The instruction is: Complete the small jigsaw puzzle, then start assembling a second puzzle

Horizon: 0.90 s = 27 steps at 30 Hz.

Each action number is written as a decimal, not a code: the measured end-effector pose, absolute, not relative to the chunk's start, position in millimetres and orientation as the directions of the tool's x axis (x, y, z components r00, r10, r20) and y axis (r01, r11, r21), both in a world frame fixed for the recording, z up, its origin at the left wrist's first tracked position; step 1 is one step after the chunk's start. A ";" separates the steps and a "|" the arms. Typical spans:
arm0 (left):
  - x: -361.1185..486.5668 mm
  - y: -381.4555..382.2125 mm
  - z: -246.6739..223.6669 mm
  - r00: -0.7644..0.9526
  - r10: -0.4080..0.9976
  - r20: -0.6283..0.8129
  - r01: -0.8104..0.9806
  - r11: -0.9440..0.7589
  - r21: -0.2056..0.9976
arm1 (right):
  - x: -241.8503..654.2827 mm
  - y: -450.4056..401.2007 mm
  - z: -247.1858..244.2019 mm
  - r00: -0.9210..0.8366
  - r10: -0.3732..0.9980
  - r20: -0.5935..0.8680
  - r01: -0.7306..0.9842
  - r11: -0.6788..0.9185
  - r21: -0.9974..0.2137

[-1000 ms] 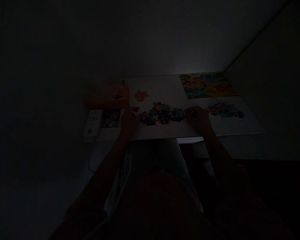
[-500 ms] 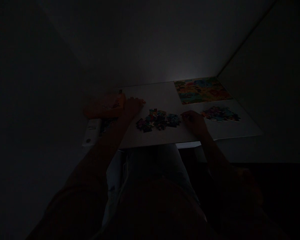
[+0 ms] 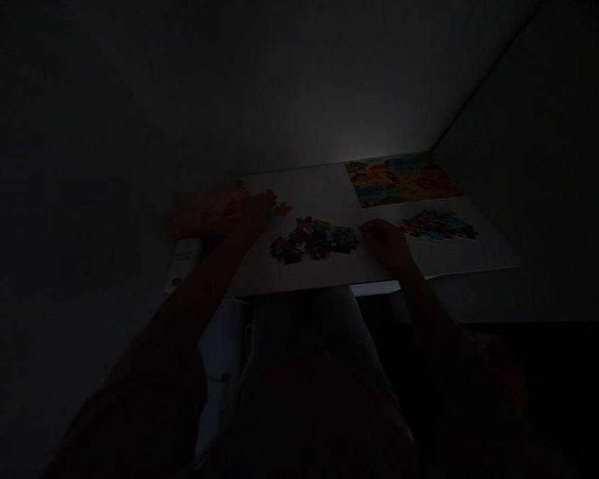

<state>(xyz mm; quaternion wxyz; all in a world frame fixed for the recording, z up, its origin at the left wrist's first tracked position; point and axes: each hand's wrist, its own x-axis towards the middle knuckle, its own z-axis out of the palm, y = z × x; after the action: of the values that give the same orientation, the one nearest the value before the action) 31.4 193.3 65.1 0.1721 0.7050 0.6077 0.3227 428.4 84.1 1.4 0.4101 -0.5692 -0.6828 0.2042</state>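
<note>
The scene is very dark. My left hand (image 3: 256, 213) is at the left of the white table, fingers closed, with a small dark bit at the fingertips that may be a puzzle piece. Just right of it lie orange puzzle pieces (image 3: 283, 209). My right hand (image 3: 387, 243) rests on the table with thumb and fingers pinched together; I cannot make out what is between them. Between the hands is a loose cluster of jigsaw pieces (image 3: 318, 241). A larger pile of puzzle pieces (image 3: 438, 225) lies right of my right hand.
A colourful picture sheet (image 3: 404, 179) lies at the back right of the white table (image 3: 312, 189). An orange package (image 3: 199, 211) sits at the left end, with a white box-like object (image 3: 184, 263) in front of it. A wall (image 3: 299, 86) stands behind the table.
My left hand has moved slightly left, uncovering more of the orange pieces. My right hand has stayed nearly in place. The view has shifted a little.
</note>
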 end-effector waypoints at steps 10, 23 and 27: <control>54.1 121.7 80.4 -0.032 0.993 0.117 0.398 -0.094 0.913 | 419.5 81.0 8.5 0.010 0.945 0.326 0.570 0.263 -0.778; 96.3 77.7 72.4 0.053 0.998 0.034 0.066 -0.037 0.997 | 320.4 55.7 49.6 -0.112 0.962 0.248 0.242 0.269 -0.932; 71.7 72.6 61.3 -0.047 0.999 0.016 0.008 -0.016 1.000 | 334.0 55.5 57.3 -0.025 0.970 0.240 0.183 0.240 -0.953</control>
<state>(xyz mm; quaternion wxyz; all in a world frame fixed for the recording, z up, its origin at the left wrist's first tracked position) 71.7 72.6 61.3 0.4823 0.4941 0.5095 0.5135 334.0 55.5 57.3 0.5078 -0.4791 -0.6020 0.3876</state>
